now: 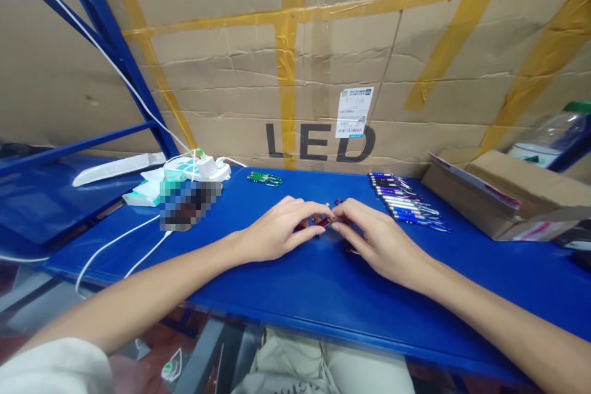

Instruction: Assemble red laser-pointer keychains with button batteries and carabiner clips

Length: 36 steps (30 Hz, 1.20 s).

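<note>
My left hand (284,228) is closed in a pinch round a small red tube-like piece (324,222) over the middle of the blue table. The fingers of my right hand (373,237) pinch at the right end of that same piece, and the fingertips of both hands nearly meet. What exactly the right fingertips grip is too small to tell. Behind my right fingers a red clip (338,202) peeks out. Another dark red item (351,249) lies partly hidden under my right hand.
Slim metallic tubes with clips (401,202) lie in a row at right, beside an open cardboard box (517,197). Green clipped pieces (265,178) lie at the back. A power strip (198,167), tissues (145,191) and white cables (108,235) occupy the left. A large carton (221,86) stands behind.
</note>
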Tool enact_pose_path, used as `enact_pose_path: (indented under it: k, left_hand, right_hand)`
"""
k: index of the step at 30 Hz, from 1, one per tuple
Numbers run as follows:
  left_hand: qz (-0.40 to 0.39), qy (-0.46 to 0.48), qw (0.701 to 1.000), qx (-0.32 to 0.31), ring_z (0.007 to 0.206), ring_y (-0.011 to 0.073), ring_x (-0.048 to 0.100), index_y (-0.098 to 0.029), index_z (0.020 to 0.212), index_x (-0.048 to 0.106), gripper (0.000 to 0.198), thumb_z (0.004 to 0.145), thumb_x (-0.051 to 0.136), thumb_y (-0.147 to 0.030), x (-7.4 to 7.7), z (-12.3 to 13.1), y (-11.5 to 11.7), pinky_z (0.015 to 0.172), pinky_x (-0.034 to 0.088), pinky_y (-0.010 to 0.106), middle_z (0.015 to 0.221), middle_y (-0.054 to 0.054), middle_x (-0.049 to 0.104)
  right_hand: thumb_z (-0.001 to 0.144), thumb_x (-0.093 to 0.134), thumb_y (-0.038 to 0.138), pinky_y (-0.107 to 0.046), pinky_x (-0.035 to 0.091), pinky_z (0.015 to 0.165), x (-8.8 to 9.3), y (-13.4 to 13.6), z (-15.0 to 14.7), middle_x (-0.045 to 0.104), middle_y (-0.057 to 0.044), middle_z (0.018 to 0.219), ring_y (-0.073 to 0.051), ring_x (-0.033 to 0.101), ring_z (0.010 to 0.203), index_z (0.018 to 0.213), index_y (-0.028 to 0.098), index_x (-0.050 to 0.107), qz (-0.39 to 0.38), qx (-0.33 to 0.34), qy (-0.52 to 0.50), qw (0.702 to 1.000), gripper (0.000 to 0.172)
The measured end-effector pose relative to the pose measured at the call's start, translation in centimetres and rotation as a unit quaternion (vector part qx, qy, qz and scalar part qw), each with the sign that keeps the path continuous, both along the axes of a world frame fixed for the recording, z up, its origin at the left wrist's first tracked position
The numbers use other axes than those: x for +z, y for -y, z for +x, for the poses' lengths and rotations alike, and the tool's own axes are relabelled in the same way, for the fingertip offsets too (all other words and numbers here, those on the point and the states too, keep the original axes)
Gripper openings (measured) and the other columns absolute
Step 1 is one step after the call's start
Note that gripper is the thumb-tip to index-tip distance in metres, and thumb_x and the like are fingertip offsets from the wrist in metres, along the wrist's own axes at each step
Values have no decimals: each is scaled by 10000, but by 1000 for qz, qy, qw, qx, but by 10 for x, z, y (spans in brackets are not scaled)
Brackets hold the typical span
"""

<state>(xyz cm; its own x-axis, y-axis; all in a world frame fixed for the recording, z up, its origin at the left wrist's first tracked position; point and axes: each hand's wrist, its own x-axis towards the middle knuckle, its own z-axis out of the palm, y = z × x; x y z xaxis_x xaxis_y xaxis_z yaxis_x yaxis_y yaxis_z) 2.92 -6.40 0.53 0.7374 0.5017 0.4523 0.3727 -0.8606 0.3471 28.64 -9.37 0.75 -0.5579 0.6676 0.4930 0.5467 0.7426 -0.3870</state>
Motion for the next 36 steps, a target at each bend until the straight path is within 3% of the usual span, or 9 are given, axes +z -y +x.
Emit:
enact_pose_path:
  k: [14,24,36]
  left_hand:
    - [-10,-6,1000,11,1082,210,721,-245,1421,593,302,1130,591,-329,3,1,2,1014,447,361,1203,43,793]
    - [-12,-11,1000,14,1030,207,714,-250,1434,568,314,1133,583,-338,1,1,0,1017,443,366,1126,29,792]
    - [-1,-12,1000,8,1019,212,708,-245,1436,571,330,1123,601,-347,-1,0,-1,993,468,359,1125,44,771]
  right_hand:
    - [1126,519,277,-342,557,817,2,2,-1,714,-65,1035,-218,693,907,1113,243,639,3,-28,-76,997,125]
    - [1130,524,284,-358,563,830,2,3,0,707,-66,1031,-222,686,921,1120,249,629,20,-36,-91,995,111]
    - [1147,490,283,-381,560,865,1,3,1,697,-76,1078,-235,680,987,1160,253,633,-2,-1,-66,998,147]
